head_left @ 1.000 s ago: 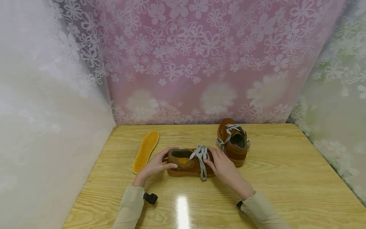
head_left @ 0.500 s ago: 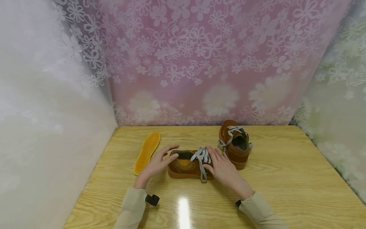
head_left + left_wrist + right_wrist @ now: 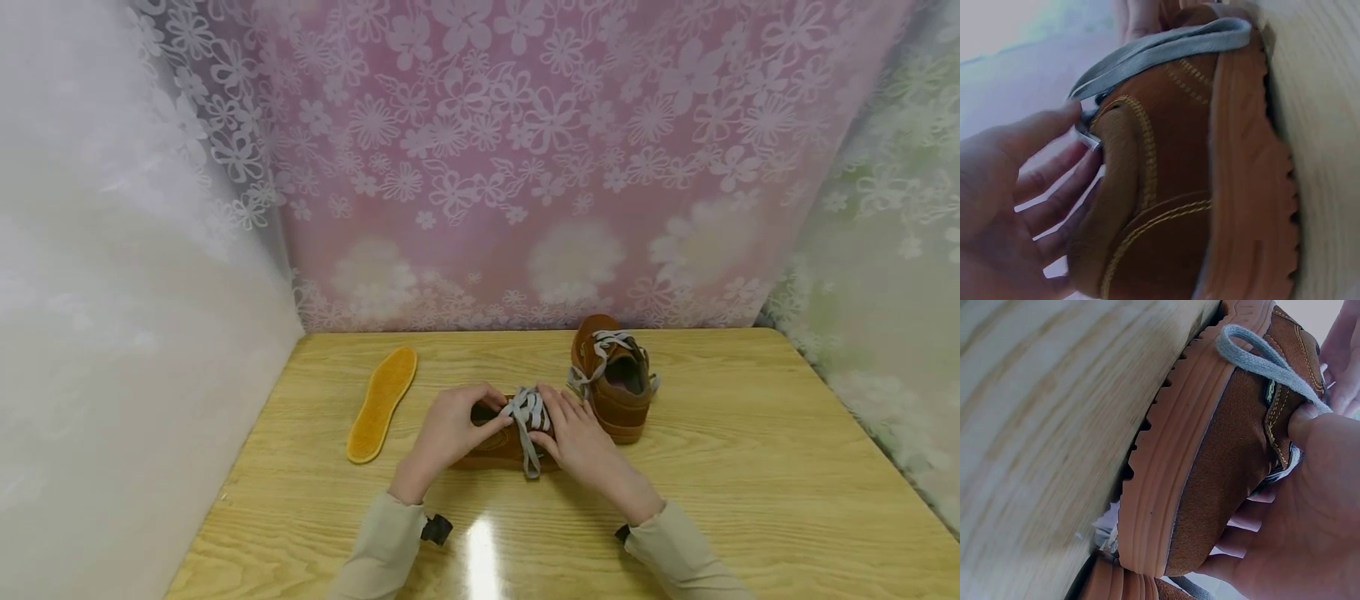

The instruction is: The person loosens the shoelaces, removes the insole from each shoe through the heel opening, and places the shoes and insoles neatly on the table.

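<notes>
A brown lace-up shoe (image 3: 487, 455) lies sideways on the table, toe to the right, with a grey shoelace (image 3: 530, 446) tied in a bow. My left hand (image 3: 447, 427) arches over the shoe's opening. Its thumb and fingers pinch at the shoelace by the top of the tongue; the fingertips are partly hidden. Across the toe end, my right hand (image 3: 587, 448) grips the shoe, thumb on the near side by the laces and fingers over the far side. The left wrist view shows the padded collar (image 3: 1113, 181) and stitched side of this shoe.
A yellow insole (image 3: 382, 406) lies flat at the left of the wooden table (image 3: 300, 517). A second brown shoe (image 3: 624, 410) stands just behind my right hand, toe to the back. Floral curtains (image 3: 480, 208) hang behind and at both sides.
My left hand has left the heel, lifted with fingers spread, then moved right to the shoelace at the tongue. My right hand stays at the toe end. The shoe has hardly moved.
</notes>
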The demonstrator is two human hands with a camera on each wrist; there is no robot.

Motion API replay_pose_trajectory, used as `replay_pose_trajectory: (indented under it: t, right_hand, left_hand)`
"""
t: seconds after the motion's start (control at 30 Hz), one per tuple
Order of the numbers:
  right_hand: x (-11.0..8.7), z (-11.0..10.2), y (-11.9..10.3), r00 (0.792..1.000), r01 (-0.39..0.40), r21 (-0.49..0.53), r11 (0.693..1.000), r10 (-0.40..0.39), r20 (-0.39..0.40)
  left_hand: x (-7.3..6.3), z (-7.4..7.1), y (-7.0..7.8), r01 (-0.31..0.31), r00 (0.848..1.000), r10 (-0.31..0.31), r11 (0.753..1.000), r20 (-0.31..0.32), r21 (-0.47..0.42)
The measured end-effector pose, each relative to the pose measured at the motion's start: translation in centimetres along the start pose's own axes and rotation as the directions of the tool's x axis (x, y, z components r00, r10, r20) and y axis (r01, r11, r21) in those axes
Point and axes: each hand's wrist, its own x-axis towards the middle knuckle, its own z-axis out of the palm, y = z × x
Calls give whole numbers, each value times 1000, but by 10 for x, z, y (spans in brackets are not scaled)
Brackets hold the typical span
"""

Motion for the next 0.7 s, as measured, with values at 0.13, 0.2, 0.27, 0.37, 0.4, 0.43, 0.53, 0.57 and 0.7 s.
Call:
replay_pose_trajectory:
  t: [0.13, 0.2, 0.27, 0.37, 0.4, 0.43, 0.53, 0.57, 0.7]
  right_hand:
    - [0, 0, -1, 1000, 0, -3, 1000, 0, -5]
    - [0, 0, -2, 1000, 1, -3, 1000, -1, -14]
    - [0, 0, -2, 1000, -2, 2, 1000, 2, -18]
    - [1, -1, -2, 1000, -11, 16, 1000, 11, -9]
    - [1, -1, -2, 1000, -14, 23, 1000, 14, -4]
    - [1, -1, -3, 1000, -19, 29, 999, 19, 2]
    - [1, -1, -2, 1000, -21, 35, 999, 20, 7]
    - [1, 0, -2, 1000, -19, 33, 999, 19, 7]
    - [1, 0, -1, 1000, -18, 21, 1000, 17, 6]
  left_hand:
    - [0, 5, -3, -5, 999, 5, 1000, -54, -2]
    - [0, 5, -5, 14, 997, -15, 1000, -73, -13]
    - [0, 2, -6, 34, 996, -35, 999, -84, -19]
    - [-1, -6, -9, 43, 994, -44, 999, -103, -7]
    - [-1, -10, -9, 41, 993, -42, 999, -114, -12]
    - [-2, -13, -10, 37, 991, -39, 999, -128, -23]
    - [-2, -25, -13, 19, 978, -37, 996, -207, -87]
    - [-2, -29, -15, 8, 970, -35, 994, -242, -110]
    - [-3, -40, -20, -20, 944, -39, 985, -327, -173]
